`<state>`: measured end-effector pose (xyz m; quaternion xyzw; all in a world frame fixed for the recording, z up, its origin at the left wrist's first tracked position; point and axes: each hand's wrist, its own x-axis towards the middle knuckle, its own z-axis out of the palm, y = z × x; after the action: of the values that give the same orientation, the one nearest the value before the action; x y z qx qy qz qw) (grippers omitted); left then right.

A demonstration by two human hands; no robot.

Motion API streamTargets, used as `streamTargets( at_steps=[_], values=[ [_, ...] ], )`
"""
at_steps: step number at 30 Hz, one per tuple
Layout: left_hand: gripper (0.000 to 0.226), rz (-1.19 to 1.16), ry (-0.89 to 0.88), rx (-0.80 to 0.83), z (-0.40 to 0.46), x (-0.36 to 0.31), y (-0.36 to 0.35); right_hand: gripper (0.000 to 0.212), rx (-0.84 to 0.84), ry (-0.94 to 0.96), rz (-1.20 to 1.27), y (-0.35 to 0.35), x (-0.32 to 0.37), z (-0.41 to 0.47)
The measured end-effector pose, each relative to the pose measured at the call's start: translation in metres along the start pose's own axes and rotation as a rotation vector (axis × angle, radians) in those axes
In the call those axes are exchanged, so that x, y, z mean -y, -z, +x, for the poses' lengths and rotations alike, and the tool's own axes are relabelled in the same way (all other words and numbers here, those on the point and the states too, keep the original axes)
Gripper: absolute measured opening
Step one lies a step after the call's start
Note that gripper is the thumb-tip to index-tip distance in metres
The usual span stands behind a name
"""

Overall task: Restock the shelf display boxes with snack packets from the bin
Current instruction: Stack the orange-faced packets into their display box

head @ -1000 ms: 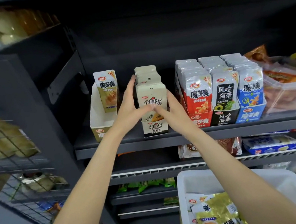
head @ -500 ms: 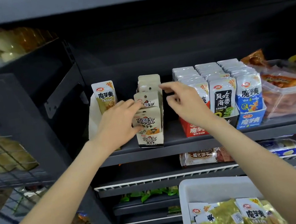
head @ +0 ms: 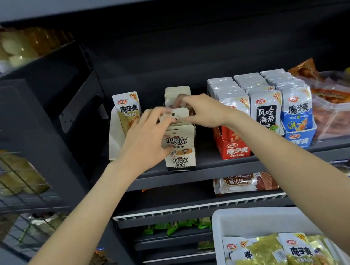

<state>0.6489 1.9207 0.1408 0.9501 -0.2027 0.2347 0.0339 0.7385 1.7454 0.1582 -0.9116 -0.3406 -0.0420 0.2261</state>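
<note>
While both hands work the tops of its beige packets, the cream display box (head: 181,162) stands at the front edge of the dark shelf (head: 231,167), packed from front to back. The left hand (head: 146,143) rests against the box's left side, its fingers curled at the hanging-hole tab of a beige packet (head: 175,117) in the row; the right hand (head: 202,111) reaches in from the other side, its fingertips pinching the same cluster of tabs, though which packet each grip actually holds cannot be told. Just left, the white display box (head: 115,141) holds only one yellow konjac packet (head: 129,114), upright at its back, and looks like the part of the job still open. To the right, the red display box (head: 233,146), a row of black-label kelp packets (head: 267,114) and the blue display box (head: 300,136) appear full. Below, the white bin (head: 250,218) still carries matching yellow packets (head: 299,254), so stock remains to be moved. A clear tub (head: 348,115) of orange snacks sits at far right.
</note>
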Motion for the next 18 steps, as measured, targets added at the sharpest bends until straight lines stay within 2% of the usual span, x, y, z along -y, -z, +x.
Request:
streamTargets(
  at_steps=[2,4,6,9,13,14,16,18],
  values=[
    [0.083,-0.073,0.03,0.038,0.003,0.001,0.002,0.026,-0.06,0.081,0.078,0.002,-0.001,-0.013],
    [0.098,-0.134,0.073,0.164,0.008,0.001,0.005,0.027,-0.08,0.15,0.088,0.004,0.002,-0.023],
    [0.094,-0.093,0.074,0.247,0.014,0.001,0.007,0.028,-0.046,0.198,0.065,0.008,0.004,-0.029],
    [0.078,-0.08,0.055,0.273,0.018,0.002,0.008,0.026,-0.035,0.146,0.094,0.019,0.002,-0.031],
    [0.08,-0.174,0.053,0.285,0.021,0.005,0.006,0.026,-0.323,-0.022,0.02,0.026,-0.005,-0.013],
    [0.082,-0.192,0.047,0.282,0.022,0.005,0.005,0.031,-0.296,-0.052,-0.05,0.024,-0.005,-0.005],
    [0.085,-0.233,0.038,0.272,0.02,0.005,0.003,0.057,-0.08,-0.105,-0.157,0.018,-0.004,0.01],
    [0.083,-0.311,0.057,0.255,0.018,0.006,0.0,0.069,0.093,-0.157,-0.198,0.013,-0.003,0.024]
  ],
)
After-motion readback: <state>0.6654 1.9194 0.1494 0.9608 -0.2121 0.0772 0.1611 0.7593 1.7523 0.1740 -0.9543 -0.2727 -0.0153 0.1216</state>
